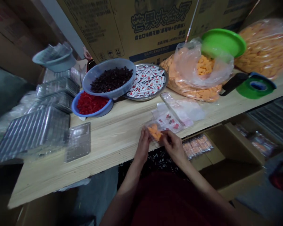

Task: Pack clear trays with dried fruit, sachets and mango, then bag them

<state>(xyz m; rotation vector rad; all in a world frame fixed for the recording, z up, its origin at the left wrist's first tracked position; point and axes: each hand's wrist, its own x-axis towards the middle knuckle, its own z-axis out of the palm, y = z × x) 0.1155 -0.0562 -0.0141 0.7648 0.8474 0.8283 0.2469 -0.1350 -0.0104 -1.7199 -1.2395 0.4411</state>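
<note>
Near the table's front edge, a small clear plastic packet with orange pieces (155,131) is held up between both hands. My left hand (143,142) is closed on its left side. Fingers of my right hand (172,142) pinch its right side. Just behind lie flat printed clear bags (169,120) with red and dark pictures, partly covered by my right hand and the packet. A narrow strip (171,108) lies across them, beside more clear film bags (191,111).
Bowls of red pieces (91,104) and dark pieces (112,80) stand left of a metal tray of white sachets (146,82). Behind are a large bag of orange pieces (193,89) and a tape roll (257,86). Clear trays (37,128) stack left; an open carton (235,150) stands below right.
</note>
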